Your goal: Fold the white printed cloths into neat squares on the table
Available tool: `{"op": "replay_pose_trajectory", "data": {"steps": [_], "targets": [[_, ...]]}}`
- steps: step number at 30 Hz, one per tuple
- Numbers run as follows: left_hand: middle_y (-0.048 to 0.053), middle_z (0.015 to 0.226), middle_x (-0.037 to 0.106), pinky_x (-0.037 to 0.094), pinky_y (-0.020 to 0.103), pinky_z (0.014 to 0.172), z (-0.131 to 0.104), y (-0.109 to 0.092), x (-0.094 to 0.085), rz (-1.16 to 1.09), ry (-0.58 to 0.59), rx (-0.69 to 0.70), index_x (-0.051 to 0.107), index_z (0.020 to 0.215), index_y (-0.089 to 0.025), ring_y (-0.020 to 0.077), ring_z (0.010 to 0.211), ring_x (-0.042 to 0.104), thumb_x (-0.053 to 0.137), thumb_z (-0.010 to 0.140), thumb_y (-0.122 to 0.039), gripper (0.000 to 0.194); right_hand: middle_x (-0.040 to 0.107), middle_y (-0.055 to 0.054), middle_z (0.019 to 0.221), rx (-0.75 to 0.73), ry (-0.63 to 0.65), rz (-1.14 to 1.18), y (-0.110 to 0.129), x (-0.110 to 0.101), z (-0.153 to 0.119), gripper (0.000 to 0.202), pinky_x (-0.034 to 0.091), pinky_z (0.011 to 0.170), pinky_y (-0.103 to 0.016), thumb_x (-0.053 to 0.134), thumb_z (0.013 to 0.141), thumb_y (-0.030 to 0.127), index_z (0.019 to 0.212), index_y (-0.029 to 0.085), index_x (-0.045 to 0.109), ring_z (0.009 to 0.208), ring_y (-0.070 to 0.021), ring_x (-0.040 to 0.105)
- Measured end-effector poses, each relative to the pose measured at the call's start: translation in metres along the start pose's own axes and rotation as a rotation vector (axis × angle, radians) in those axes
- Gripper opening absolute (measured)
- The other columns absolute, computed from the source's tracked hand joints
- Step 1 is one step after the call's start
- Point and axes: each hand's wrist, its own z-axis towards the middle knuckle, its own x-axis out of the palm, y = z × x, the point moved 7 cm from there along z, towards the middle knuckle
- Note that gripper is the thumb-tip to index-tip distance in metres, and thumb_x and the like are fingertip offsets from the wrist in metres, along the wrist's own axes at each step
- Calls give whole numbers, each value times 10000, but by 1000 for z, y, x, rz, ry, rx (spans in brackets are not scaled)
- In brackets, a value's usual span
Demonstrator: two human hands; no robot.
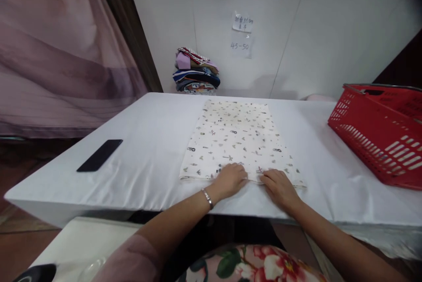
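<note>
A cream cloth (235,137) with a small print of leaves and little figures lies folded in a flat rectangle on the white-covered table (148,141). Its near edge shows stacked layers and dips slightly between my hands. My left hand (231,178), with a silver bracelet at the wrist, is closed on that near edge left of the dip. To the right, my right hand (278,184) has its fingers bent over the same edge, thumb side toward the left hand. The fingertips of both hands are partly hidden against the fabric.
A black phone (100,155) lies on the table's left side. At the right stands a red plastic basket (379,137). Folded clothes (197,73) are piled by the wall at the back. Handwritten paper notes (242,36) hang above. A pink curtain (56,53) hangs at left.
</note>
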Motion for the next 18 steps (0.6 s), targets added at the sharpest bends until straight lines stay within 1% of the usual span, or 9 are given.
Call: {"op": "replay_pose_trajectory", "data": {"steps": [2, 4, 5, 7, 10, 12, 15, 17, 18], "targets": [[56, 846, 611, 405, 328, 772, -3, 26, -13, -2, -9, -96, 629, 812, -187, 187, 860, 526, 399, 902, -399, 325, 594, -105, 978, 12, -24, 23, -1, -1, -1, 227, 354, 762, -338, 429, 847, 114, 960, 165, 620, 920, -219, 465], [55, 856, 628, 411, 332, 790, -1, 52, -27, -20, -35, -195, 638, 827, -187, 188, 872, 536, 338, 918, -427, 395, 593, -103, 985, 26, -49, 40, -1, -2, -2, 235, 359, 771, -344, 426, 850, 117, 977, 170, 616, 931, -219, 463], [51, 895, 638, 412, 329, 812, 1, 62, -32, -43, -40, -217, 640, 866, -192, 186, 905, 540, 297, 928, -432, 424, 592, -102, 984, 31, -57, 44, -1, -3, -3, 235, 360, 773, -347, 426, 850, 118, 982, 171, 614, 933, -220, 462], [45, 1085, 622, 390, 337, 899, 7, 76, -36, -74, -28, -212, 619, 1019, -212, 188, 1050, 512, 243, 934, -455, 456, 591, -100, 975, 36, -63, 49, -1, -3, -3, 234, 358, 775, -348, 426, 851, 116, 980, 170, 613, 930, -220, 462], [37, 1395, 414, 238, 416, 1057, 13, 100, -28, -8, 62, -211, 491, 1251, -249, 223, 1290, 324, 275, 904, -530, 496, 592, -94, 956, 32, -56, 58, -1, -3, -3, 227, 352, 765, -338, 432, 848, 110, 979, 164, 609, 902, -211, 466], [32, 1469, 290, 128, 474, 1090, 12, 123, -20, 51, 118, -272, 399, 1331, -264, 236, 1349, 219, 278, 893, -554, 539, 594, -86, 947, 34, -49, 68, -1, -3, -3, 221, 348, 757, -327, 434, 856, 115, 985, 163, 607, 880, -201, 468], [31, 1493, 226, 77, 503, 1092, 7, 153, -16, 79, 134, -353, 318, 1378, -264, 229, 1367, 178, 224, 896, -567, 577, 596, -74, 933, 52, -51, 74, -1, -5, -3, 216, 340, 761, -319, 430, 875, 130, 986, 172, 611, 879, -192, 468], [40, 1492, 228, 86, 512, 1089, 6, 160, -16, 85, 138, -380, 314, 1380, -253, 235, 1368, 178, 213, 897, -567, 585, 594, -71, 923, 76, -62, 64, -1, -7, -4, 218, 335, 764, -319, 431, 880, 136, 977, 183, 620, 887, -192, 468], [51, 1487, 241, 93, 520, 1086, 6, 158, -17, 93, 136, -395, 332, 1372, -244, 244, 1367, 180, 220, 898, -563, 583, 593, -71, 914, 88, -65, 58, -1, -7, -4, 219, 333, 760, -319, 433, 880, 140, 972, 189, 625, 884, -191, 468]]}}
